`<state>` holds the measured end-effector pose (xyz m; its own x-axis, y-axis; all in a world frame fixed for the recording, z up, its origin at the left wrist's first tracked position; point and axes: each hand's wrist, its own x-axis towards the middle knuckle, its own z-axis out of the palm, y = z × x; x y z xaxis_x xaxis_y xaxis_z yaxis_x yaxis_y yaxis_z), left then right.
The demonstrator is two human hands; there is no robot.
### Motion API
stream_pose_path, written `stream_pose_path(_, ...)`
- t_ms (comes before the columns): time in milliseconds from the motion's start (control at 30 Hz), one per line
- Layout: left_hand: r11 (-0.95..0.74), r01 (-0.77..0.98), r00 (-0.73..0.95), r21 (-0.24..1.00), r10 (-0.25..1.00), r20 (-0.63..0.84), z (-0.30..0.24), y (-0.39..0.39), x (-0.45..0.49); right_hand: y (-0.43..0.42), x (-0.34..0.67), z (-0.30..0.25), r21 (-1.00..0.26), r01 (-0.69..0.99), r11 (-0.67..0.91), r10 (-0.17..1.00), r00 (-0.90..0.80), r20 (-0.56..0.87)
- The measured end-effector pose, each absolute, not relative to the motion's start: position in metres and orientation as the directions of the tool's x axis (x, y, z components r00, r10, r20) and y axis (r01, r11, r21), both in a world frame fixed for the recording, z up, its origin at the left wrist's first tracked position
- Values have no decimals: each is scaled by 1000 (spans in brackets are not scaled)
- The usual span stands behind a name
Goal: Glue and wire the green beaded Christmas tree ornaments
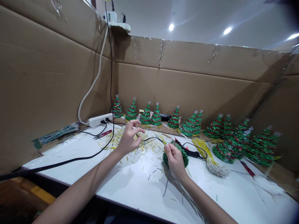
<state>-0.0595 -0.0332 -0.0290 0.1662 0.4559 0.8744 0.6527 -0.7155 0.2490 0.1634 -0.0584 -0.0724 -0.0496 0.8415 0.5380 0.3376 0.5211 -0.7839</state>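
Note:
My left hand (130, 138) is raised over the table with its fingers curved and apart, and nothing shows between them. Closed in a pinch, my right hand (174, 160) has thin yellow wires (163, 140) sticking out at its fingertips. Beneath that hand lies a green tinsel Christmas tree (185, 158), tipped over and partly covered by the fingers. Several grey wires trail from it toward the table's front edge. Just to the right of the tree, a black glue gun (191, 153) lies on its side with its cord looping.
Several small decorated trees (156, 115) line the cardboard wall. Cut wire bits (137, 149) litter the white table (130, 189). A yellow wire bundle (205, 152), red-handled pliers (248, 169), red-handled cutters (105, 134) and a power strip (98, 120) lie around. A black cable (77, 159) crosses at left.

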Motion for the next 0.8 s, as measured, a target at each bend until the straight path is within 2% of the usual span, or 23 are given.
stream_pose_path(167, -755, 557, 188, 347, 521, 833, -38, -42, -42, -59, 162, -71, -818, 274, 506, 854, -25, 520)
stream_pose_path(267, -768, 409, 286, 493, 620, 730, -45, -49, -26, -60, 161, -70, -820, 261, 510, 853, -27, 522)
stream_pose_path(400, -617, 236, 351, 751, 774, 527, -57, -53, -3, -62, 159, -70, -801, 274, 533, 837, -34, 545)
stream_pose_path(500, -487, 129, 318, 864, 845, 429, -65, -55, 9, -62, 157, -70, -790, 286, 543, 831, -47, 555)
stream_pose_path(667, -339, -29, 293, 940, 896, 333, -71, -56, 13, -63, 155, -70, -759, 326, 564, 816, -80, 572)
stream_pose_path(800, -323, -43, 258, 945, 911, 323, -72, -56, 11, -64, 155, -70, -751, 341, 565, 815, -85, 574)
